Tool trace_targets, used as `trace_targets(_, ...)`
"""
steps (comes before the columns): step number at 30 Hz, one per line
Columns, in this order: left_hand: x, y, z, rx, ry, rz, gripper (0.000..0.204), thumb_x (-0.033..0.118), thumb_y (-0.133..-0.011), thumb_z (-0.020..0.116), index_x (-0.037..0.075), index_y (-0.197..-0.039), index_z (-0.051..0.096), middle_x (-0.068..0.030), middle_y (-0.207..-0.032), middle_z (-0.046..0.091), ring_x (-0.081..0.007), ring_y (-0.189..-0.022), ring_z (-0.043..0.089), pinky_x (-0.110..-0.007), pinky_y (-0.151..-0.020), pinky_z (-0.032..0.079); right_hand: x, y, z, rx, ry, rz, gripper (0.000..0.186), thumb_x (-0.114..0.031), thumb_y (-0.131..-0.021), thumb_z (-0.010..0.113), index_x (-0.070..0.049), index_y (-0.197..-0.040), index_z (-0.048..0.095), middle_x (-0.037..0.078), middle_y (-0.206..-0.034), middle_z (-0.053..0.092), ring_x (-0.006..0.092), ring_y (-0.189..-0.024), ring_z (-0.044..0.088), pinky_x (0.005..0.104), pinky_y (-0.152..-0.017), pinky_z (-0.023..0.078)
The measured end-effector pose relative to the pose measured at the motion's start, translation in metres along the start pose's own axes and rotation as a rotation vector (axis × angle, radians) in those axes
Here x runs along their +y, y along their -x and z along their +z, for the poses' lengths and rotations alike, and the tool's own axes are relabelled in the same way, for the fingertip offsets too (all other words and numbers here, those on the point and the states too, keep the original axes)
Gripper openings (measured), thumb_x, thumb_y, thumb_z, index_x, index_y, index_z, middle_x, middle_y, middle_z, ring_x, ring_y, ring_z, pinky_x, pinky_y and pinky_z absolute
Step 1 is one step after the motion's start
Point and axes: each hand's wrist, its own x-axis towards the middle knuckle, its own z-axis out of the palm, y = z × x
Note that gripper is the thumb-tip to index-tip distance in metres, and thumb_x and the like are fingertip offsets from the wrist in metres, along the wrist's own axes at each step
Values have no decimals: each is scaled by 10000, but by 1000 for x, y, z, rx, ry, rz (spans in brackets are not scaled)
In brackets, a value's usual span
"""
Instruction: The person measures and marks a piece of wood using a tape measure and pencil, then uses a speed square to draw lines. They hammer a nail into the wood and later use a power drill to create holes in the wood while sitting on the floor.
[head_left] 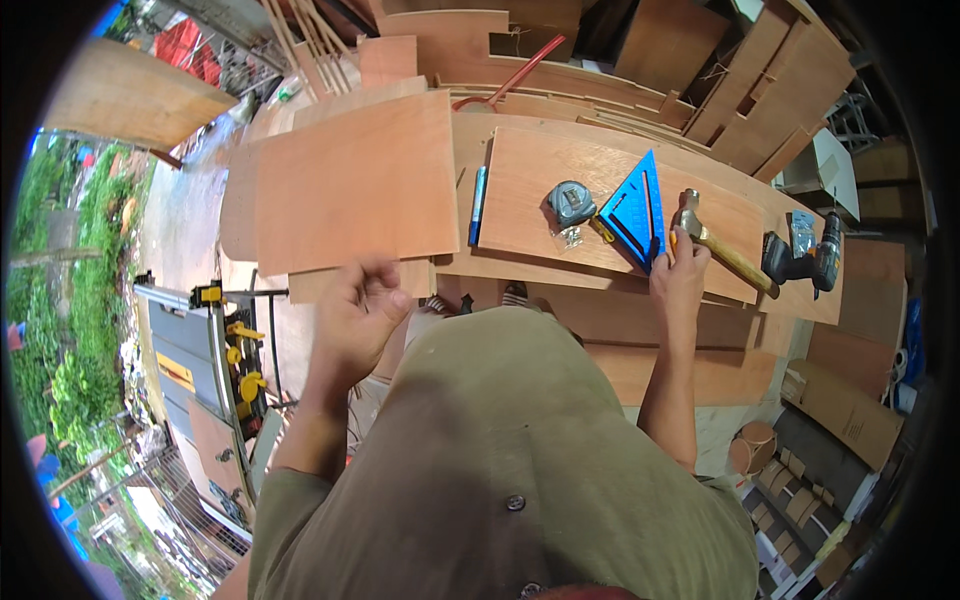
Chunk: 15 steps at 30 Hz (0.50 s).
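Observation:
My right hand (682,268) is closed at the front edge of the plywood board, pinching a thin yellow-orange stick that looks like a pencil (673,243). Right by its fingertips lies a blue triangular speed square (635,212). A claw hammer (728,255) with a wooden handle rests just to the right of that hand. My left hand (362,315), slightly blurred, hovers near the front edge of a square plywood panel (355,185), with fingers loosely curled and apart and nothing visible in them. A grey tape measure (571,202) sits left of the square, above a small clear packet (569,238).
A blue pen-like tool (478,207) lies along the left edge of the plywood board (530,160). At the bench's right end is a cordless drill (812,258). Offcuts lean at the back around a red-handled tool (525,72). A table saw (185,345) stands left.

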Motion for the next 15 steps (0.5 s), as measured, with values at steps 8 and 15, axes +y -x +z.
trace_targets(8, 160, -3, 9, 476, 432, 830, 971, 475, -874, 682, -13, -1583, 233, -262, -1447, 498, -342, -1350, 489, -463, -1101, 384, -17, -56, 17, -33, 88, -101, 385, -129, -948, 558, -31, -1319, 573, 300, -1028, 698, 482, -974, 673, 553, -822, 539)
trace_targets(15, 153, 6, -25, 620, 471, 1003, 957, 438, -876, 691, -10, -1586, 232, -276, -1469, 469, -366, -1376, 457, -480, -1125, 361, -25, -53, 20, -156, 435, 22, 346, -329, -973, 590, -116, -1246, 570, 244, -1001, 730, 431, -940, 713, 560, -775, 561)
